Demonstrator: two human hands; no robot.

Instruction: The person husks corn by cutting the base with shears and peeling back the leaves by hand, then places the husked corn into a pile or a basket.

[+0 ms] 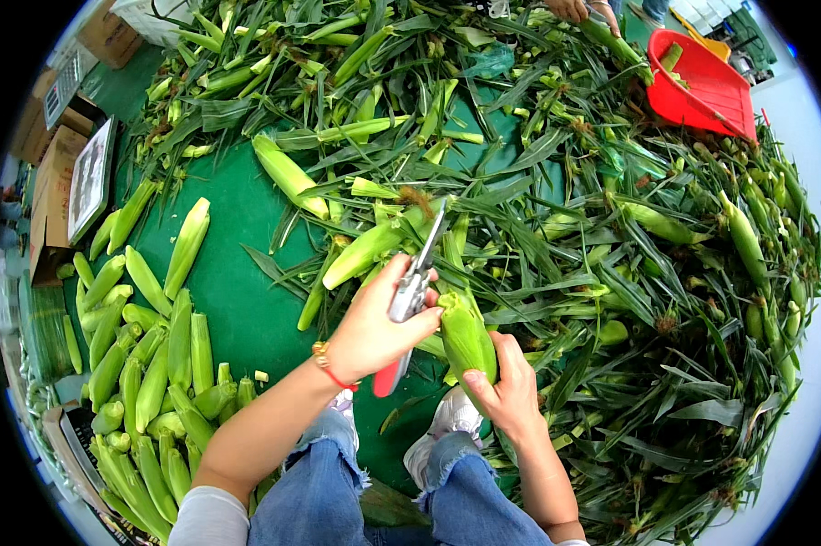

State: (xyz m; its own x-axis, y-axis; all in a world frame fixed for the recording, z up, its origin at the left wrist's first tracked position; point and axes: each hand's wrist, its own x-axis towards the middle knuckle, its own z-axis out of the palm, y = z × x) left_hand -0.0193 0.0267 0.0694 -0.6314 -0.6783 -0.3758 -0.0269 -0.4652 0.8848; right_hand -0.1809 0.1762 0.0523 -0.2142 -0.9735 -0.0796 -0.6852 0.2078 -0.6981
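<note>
Loose dark-green strappy corn leaves & husks are covering most of the floor beyond & to the R, crowding right up behind the work. A pale-green plump ear w/ brown silk is lying just past the L hand. Trimmed bright-green husked ears are piling up at L, bare green floor showing b/w. A red plastic scoop is sitting far R, nr another person's hand.

L fingers are curling round metal shears w/ red handle, blades pointing away & slightly R. R hand is pinching a light-green tapered husked cob b/w thumb & fingers, in front of the body, above the shoes. Cob's long axis is running away from the body, tilting slightly L; its far end is pointing twd the L thumb, can't tell if touching.
</note>
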